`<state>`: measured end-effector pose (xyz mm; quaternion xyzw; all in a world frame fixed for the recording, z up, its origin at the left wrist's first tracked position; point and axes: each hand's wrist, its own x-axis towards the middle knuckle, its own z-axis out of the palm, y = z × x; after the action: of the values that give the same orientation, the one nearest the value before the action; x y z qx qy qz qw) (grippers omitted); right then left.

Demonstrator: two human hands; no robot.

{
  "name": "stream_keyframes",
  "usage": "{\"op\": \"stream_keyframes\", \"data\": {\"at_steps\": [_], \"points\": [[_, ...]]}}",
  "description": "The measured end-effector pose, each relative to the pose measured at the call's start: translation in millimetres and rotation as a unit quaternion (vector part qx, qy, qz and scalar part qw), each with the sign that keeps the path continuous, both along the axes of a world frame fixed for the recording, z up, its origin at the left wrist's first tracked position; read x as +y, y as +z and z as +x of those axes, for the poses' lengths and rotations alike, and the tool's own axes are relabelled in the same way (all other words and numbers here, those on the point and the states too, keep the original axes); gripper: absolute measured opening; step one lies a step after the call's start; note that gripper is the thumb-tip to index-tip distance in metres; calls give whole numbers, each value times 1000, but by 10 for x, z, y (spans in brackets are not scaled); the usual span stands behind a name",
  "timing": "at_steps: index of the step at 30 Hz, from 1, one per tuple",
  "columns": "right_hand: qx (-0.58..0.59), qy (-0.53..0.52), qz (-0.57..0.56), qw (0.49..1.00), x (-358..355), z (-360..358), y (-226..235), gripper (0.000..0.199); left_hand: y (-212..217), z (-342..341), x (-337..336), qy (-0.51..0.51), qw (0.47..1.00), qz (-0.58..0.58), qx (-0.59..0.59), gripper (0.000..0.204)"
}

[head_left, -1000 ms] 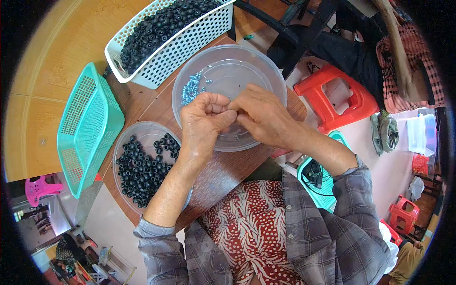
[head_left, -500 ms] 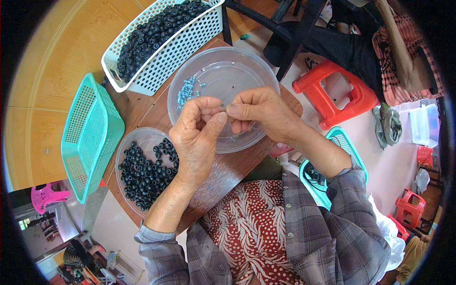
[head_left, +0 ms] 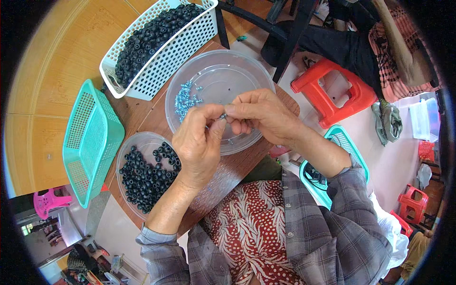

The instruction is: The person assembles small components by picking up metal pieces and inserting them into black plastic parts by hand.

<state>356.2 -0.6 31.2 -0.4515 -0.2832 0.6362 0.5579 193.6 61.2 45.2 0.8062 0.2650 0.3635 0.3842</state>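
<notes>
My left hand (head_left: 199, 142) and my right hand (head_left: 261, 114) meet over a round clear plastic tub (head_left: 173, 78). Their thumbs and forefingers pinch a tiny shiny metal piece (head_left: 223, 115) between them; its exact kind is too small to make out. Inside the tub, at its left, lies a pile of small bluish metal pieces (head_left: 184, 100). By my left wrist stands a smaller round clear tub (head_left: 122, 194) holding many round black parts with holes (head_left: 147, 178).
A white perforated basket (head_left: 164, 64) heaped with similar black parts stands at the back left. Left of the wooden table (head_left: 228, 173) is a green basket (head_left: 92, 142). A red stool (head_left: 327, 95), another person's leg and a green basket (head_left: 342, 142) are on the right.
My left fingertips have closed in toward the right ones, and the small metal piece shows more clearly between them. The whole view has shifted slightly.
</notes>
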Motion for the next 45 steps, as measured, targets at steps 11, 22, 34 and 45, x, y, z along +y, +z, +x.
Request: {"op": "stream_keyframes", "data": {"at_steps": [11,22,34,45], "points": [[-255,-56,94,961,-76,-51,-62,20,-80,86,42,9,985,-169,-42,19],[-253,-48,64,964,-91,-52,-66,15,-188,168,77,13,998,67,-11,20],[-306,-60,114,943,-102,-20,-129,8,-5,171,118,-2,920,-392,-26,15],[-509,-115,189,832,-17,101,-23,10,-41,179,152,12,918,-396,-19,15]]}}
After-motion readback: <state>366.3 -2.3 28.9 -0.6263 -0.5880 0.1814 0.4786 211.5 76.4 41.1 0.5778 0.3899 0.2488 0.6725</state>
